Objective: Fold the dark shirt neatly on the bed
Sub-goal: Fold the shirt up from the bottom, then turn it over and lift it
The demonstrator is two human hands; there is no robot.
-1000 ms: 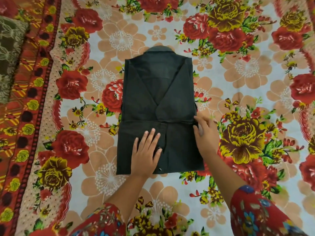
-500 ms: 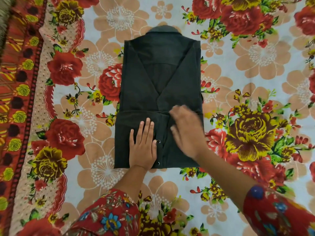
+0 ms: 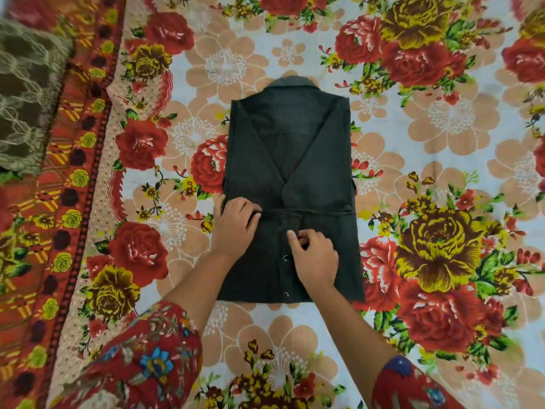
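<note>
The dark shirt (image 3: 290,160) lies flat on the floral bedsheet (image 3: 442,143), folded into a tall rectangle with its collar at the far end and both sides folded in. Its lower part is folded up, with snap buttons showing along the middle. My left hand (image 3: 236,224) sits at the left end of that fold's top edge, fingers curled over it. My right hand (image 3: 314,256) rests on the middle of the lower panel, thumb and fingers pinching the cloth by the button strip.
A brown patterned pillow (image 3: 26,95) lies at the far left on the red and orange border of the sheet (image 3: 73,202). Red floral sleeves cover both forearms at the bottom of the view.
My left hand has slid from the middle of the lower panel to its upper left edge. My right hand has come in from the right side to the centre and closed on the cloth.
</note>
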